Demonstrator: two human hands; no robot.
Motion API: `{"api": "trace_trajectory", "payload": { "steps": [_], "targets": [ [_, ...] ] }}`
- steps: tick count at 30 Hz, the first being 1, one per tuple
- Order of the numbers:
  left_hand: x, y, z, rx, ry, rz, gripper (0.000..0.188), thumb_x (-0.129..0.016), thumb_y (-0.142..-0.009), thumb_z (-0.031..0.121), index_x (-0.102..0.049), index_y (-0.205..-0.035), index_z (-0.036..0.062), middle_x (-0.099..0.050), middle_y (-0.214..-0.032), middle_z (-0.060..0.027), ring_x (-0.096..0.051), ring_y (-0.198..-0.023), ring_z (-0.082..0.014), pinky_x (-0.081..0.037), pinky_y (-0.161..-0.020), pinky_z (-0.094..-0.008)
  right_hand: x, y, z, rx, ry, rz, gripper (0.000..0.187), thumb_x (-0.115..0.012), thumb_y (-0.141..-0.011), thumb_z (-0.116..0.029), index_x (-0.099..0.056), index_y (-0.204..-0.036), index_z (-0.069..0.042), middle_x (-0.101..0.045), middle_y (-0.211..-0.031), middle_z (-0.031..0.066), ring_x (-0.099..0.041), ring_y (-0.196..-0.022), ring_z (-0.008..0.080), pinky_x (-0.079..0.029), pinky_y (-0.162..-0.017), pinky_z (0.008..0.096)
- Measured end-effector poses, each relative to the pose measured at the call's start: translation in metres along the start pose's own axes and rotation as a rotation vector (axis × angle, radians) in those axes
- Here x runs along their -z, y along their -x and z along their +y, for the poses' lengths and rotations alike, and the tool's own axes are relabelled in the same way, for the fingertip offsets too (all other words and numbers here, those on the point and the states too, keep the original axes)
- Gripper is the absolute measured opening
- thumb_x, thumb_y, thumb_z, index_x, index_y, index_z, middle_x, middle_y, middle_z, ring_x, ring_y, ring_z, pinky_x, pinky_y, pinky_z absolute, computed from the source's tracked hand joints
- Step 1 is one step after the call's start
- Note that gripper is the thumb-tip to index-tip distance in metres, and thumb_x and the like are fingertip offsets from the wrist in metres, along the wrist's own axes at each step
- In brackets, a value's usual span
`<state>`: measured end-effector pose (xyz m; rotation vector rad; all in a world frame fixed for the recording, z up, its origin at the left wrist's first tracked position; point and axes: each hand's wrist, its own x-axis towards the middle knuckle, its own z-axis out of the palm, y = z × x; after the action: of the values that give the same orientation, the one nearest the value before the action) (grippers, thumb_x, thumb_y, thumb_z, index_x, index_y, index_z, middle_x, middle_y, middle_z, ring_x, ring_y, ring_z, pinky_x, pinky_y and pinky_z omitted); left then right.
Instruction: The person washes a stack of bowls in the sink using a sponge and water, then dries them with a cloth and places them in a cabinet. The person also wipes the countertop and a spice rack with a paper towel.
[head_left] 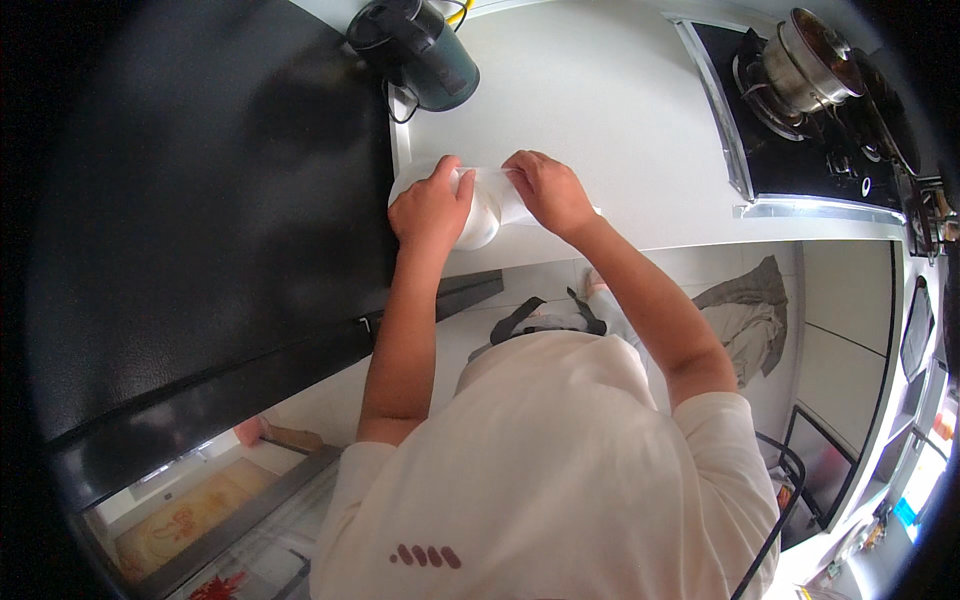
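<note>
Over the front edge of the white counter, my left hand is closed on a white, rounded item that looks like a roll. A thin translucent sheet, like plastic film, stretches from it toward the right. My right hand pinches the upper edge of this sheet, fingertips pressed together. The two hands are a short way apart, with the sheet between them. My left palm and fingers hide part of the white item, so its full shape does not show.
A dark electric kettle stands at the back left, beside a tall black panel. On the right, a steel pot sits on a black gas hob. Grey cloth shows below the counter.
</note>
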<state>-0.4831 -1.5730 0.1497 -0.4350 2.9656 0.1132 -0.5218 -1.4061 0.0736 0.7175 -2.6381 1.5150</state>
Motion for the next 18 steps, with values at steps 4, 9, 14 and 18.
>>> {"api": "trace_trajectory", "payload": {
  "steps": [4,9,14,18],
  "targets": [
    [-0.006,0.001,-0.003,-0.005,0.029,0.063,0.036,-0.049,-0.093,0.053,-0.059,-0.119,0.0308,-0.071,-0.096,-0.016,-0.067,-0.091,-0.0401,-0.052,-0.076,-0.0496,0.001,0.011,-0.002,-0.029,-0.015,-0.031,0.014,-0.056,-0.093,-0.017,-0.058,-0.097,-0.004,-0.065,-0.093,0.018,-0.063,-0.086,0.0377,-0.051,-0.074,0.0458],
    [-0.007,-0.005,-0.02,0.052,0.036,0.131,0.032,-0.048,-0.094,0.048,-0.06,-0.115,0.0282,-0.071,-0.091,-0.0168,-0.068,-0.086,-0.0395,-0.052,-0.072,-0.0496,0.008,0.038,0.013,-0.039,-0.015,0.035,0.014,-0.055,-0.094,-0.016,-0.052,-0.097,-0.003,-0.061,-0.093,0.0218,-0.061,-0.085,0.0424,-0.05,-0.074,0.0479],
    [-0.014,0.0,-0.022,-0.036,0.046,0.205,0.03,-0.05,-0.094,0.047,-0.061,-0.115,0.0281,-0.071,-0.088,-0.016,-0.069,-0.083,-0.038,-0.052,-0.069,-0.0482,0.038,0.075,0.076,-0.145,0.026,0.226,0.007,-0.055,-0.094,-0.008,-0.053,-0.097,-0.002,-0.057,-0.089,0.0204,-0.057,-0.079,0.0396,-0.049,-0.072,0.0417],
    [-0.01,0.003,-0.004,-0.012,-0.009,0.104,0.033,-0.049,-0.094,0.049,-0.059,-0.119,0.0298,-0.071,-0.094,-0.0155,-0.068,-0.088,-0.0391,-0.052,-0.073,-0.0481,0.089,0.092,0.128,-0.379,0.004,0.532,0.012,-0.054,-0.098,-0.011,-0.049,-0.092,-0.002,-0.054,-0.08,0.0091,-0.052,-0.073,0.0189,-0.046,-0.071,0.0321]
  ]
}}
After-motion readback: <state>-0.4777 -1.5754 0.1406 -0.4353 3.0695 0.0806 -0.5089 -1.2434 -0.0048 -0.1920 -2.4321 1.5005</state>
